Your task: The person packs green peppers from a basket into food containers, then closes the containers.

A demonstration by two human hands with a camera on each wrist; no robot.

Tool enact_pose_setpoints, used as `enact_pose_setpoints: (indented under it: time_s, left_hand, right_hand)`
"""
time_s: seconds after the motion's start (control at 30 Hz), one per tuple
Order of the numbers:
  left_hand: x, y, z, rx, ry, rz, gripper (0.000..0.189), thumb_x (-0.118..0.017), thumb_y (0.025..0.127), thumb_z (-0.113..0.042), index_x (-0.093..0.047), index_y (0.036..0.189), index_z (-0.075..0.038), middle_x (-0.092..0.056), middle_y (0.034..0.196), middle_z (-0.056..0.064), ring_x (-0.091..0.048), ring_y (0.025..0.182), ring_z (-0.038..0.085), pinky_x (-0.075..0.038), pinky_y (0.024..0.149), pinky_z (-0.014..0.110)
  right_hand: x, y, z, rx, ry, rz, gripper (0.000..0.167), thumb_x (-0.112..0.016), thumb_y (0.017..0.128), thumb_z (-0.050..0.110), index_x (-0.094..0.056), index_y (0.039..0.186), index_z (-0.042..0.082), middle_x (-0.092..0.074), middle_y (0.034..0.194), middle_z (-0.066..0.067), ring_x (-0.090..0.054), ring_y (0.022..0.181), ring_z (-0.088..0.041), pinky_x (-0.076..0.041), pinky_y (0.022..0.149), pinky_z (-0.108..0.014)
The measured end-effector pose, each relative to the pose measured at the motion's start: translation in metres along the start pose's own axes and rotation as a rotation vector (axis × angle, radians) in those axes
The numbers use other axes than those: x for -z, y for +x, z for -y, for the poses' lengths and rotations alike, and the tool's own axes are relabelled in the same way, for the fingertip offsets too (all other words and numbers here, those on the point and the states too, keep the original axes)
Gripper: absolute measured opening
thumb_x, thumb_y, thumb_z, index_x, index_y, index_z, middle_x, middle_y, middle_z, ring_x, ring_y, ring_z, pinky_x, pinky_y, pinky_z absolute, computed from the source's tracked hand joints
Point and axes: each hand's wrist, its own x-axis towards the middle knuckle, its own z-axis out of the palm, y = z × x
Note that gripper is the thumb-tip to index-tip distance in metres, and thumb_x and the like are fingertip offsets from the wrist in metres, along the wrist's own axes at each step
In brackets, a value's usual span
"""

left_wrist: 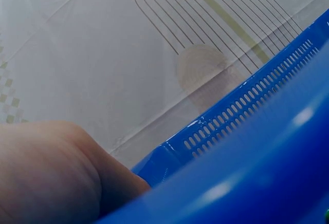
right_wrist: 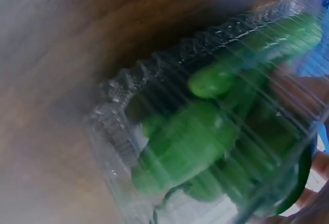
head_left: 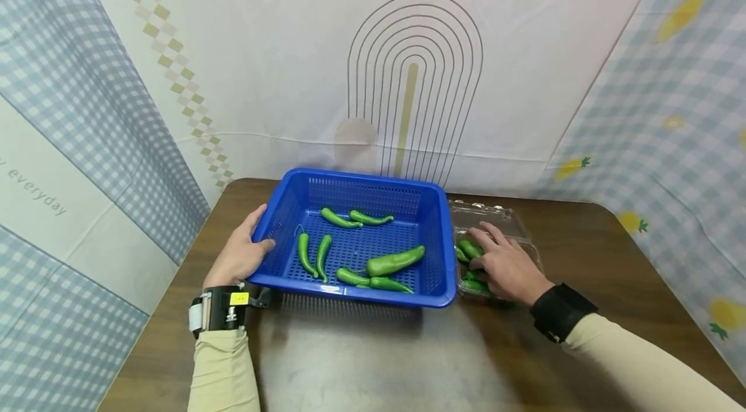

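Observation:
My left hand (head_left: pixel 240 255) grips the left rim of a blue plastic basket (head_left: pixel 355 297), thumb inside and fingers outside. In the left wrist view, part of that hand (left_wrist: pixel 56 167) shows beside the blurred rim. Inside the basket lie several green peppers (head_left: pixel 396 261), slim ones and a thicker one. My right hand (head_left: pixel 507 266) reaches into a clear plastic box (head_left: pixel 519 225) to the right of the basket, its fingers spread over more green peppers. Through the box's ribbed side in the right wrist view, plump peppers (right_wrist: pixel 185 144) lie piled close to the fingers.
A brown wooden table (head_left: pixel 588 256) carries both containers. Behind it hangs a white cloth (head_left: pixel 280 75) with an arch pattern, and checked cloths flank it left and right. The box's raised lid (head_left: pixel 486 217) leans at its back.

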Motion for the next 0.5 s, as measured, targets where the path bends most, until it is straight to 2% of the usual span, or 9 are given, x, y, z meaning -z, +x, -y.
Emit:
enact_pose_setpoints:
  time_s: [0.1, 0.2, 0.37, 0.5]
  left_hand:
    - [-0.002, 0.0, 0.0, 0.002, -0.002, 0.002, 0.08, -0.05, 0.104, -0.01, -0.005, 0.17, -0.02, -0.021, 0.171, 0.028, -0.036, 0.146, 0.05, -0.033, 0.116, 0.07]
    - [-0.003, 0.0, 0.0, 0.0, -0.003, 0.005, 0.08, -0.05, 0.104, -0.01, -0.004, 0.17, -0.02, -0.02, 0.171, 0.028, -0.036, 0.147, 0.05, -0.033, 0.115, 0.071]
    - [-0.003, 0.001, -0.001, -0.003, -0.008, 0.009, 0.08, -0.05, 0.104, -0.01, -0.005, 0.17, -0.021, -0.021, 0.171, 0.028, -0.036, 0.147, 0.051, -0.034, 0.115, 0.07]
    - [-0.001, 0.001, 0.0, 0.005, -0.001, 0.0, 0.08, -0.049, 0.104, -0.01, -0.004, 0.17, -0.021, -0.021, 0.171, 0.028, -0.036, 0.147, 0.051, -0.033, 0.116, 0.071]
  right_hand:
    - [-0.002, -0.003, -0.002, 0.007, 0.05, -0.016, 0.017, -0.089, 0.078, 0.01, -0.085, 0.093, 0.018, -0.054, 0.15, -0.021, -0.041, 0.144, -0.052, -0.05, 0.095, -0.073]
    - [0.002, -0.007, -0.005, -0.001, 0.145, -0.017, 0.02, -0.087, 0.081, 0.012, -0.085, 0.1, 0.019, -0.055, 0.15, -0.022, -0.044, 0.142, -0.05, -0.049, 0.099, -0.07]
    - [0.023, -0.013, -0.014, -0.126, 0.34, 0.006, 0.038, -0.082, 0.085, 0.011, -0.078, 0.123, 0.012, -0.063, 0.141, -0.021, -0.056, 0.132, -0.044, -0.049, 0.101, -0.065]
    - [0.031, -0.01, -0.017, -0.211, 0.362, 0.069, 0.049, -0.083, 0.087, 0.019, -0.07, 0.132, 0.003, -0.073, 0.125, -0.018, -0.067, 0.117, -0.04, -0.054, 0.095, -0.06]
